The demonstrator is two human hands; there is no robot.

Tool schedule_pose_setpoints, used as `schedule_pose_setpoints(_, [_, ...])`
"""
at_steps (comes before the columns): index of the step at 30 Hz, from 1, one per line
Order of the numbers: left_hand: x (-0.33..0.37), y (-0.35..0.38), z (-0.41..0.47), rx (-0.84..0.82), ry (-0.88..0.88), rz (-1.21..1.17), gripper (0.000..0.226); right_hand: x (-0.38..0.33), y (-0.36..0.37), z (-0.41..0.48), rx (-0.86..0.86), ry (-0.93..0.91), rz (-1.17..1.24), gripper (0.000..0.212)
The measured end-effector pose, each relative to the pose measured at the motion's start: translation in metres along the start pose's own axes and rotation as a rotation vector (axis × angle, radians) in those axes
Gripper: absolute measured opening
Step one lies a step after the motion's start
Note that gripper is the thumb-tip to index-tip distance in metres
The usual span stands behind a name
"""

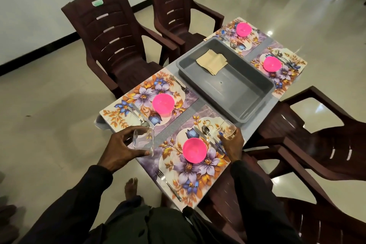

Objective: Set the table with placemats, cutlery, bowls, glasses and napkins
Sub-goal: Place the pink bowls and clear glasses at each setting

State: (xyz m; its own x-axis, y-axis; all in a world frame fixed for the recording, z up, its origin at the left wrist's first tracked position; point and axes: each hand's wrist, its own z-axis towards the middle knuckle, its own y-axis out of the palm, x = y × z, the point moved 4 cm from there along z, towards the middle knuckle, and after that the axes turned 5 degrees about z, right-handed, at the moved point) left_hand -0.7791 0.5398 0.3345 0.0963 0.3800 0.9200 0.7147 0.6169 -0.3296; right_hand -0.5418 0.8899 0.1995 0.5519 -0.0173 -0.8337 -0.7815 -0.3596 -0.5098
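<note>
The left hand (122, 148) curls its fingers and thumb round a tilted clear glass (143, 140), held at nine o'clock from the near pink bowl (194, 150), over the table (174, 125) edge. The right hand (232, 143) grips a second glass (227, 128) at two o'clock from that bowl, at the corner of the near placemat (198, 176); whether it touches the mat I cannot tell. A spoon (206, 130) lies between bowl and second glass. At twelve o'clock, a grey tray (247, 93) holds folded napkins (212, 61).
</note>
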Motion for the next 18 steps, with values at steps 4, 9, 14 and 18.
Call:
schedule_pose_setpoints(4, [-0.004, -0.010, 0.000, -0.003, 0.019, -0.015, 0.065, -0.010, -0.004, -0.006, -0.002, -0.019, -0.078, 0.076])
schedule_pose_setpoints(9, [-0.011, -0.028, 0.007, -0.039, 0.040, -0.043, 0.064, -0.044, -0.024, -0.038, 0.174, -0.056, -0.006, 0.071])
schedule_pose_setpoints(14, [-0.024, -0.058, 0.019, -0.085, 0.048, -0.058, 0.065, -0.097, -0.017, -0.087, 0.236, -0.163, 0.125, 0.044])
schedule_pose_setpoints(18, [-0.049, -0.096, 0.030, -0.120, 0.014, -0.072, 0.067, -0.133, 0.014, -0.120, 0.214, -0.232, 0.198, 0.031])
